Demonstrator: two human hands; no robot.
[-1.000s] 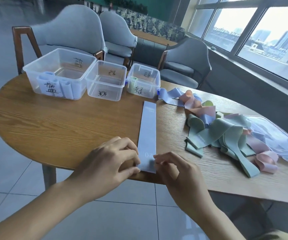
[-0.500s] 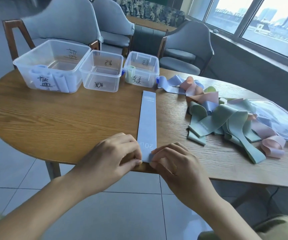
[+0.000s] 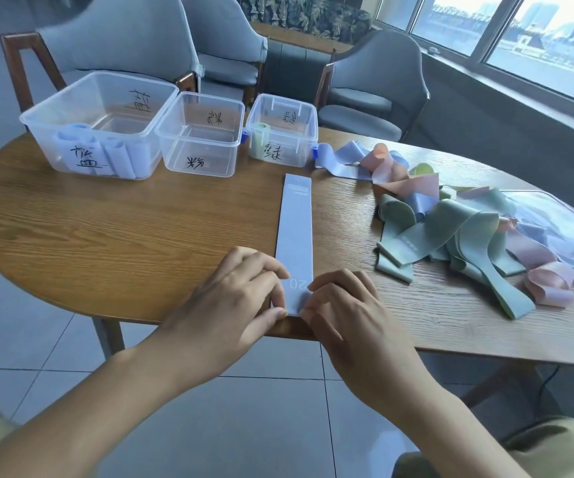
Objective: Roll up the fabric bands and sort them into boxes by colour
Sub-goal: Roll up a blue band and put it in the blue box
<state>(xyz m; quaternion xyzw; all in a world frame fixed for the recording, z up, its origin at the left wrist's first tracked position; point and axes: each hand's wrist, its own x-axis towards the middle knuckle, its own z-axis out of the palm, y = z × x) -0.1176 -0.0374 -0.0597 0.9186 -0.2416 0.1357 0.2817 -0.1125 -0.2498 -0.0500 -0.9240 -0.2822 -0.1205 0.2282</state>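
Two hands working: left hand (image 3: 240,298) pinching the near end of the blue band (image 3: 295,236), lying flat at six o'clock on the table (image 3: 106,236); right hand (image 3: 344,305) pinching likewise. Advising starting tight, keeping edges square, rolling toward twelve.

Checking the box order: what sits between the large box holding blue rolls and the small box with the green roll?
In the head view, a clear middle box, with no band inside, stands between the large box and the small box.

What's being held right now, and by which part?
The flat blue band, pinched at its near end by the left hand and right hand.
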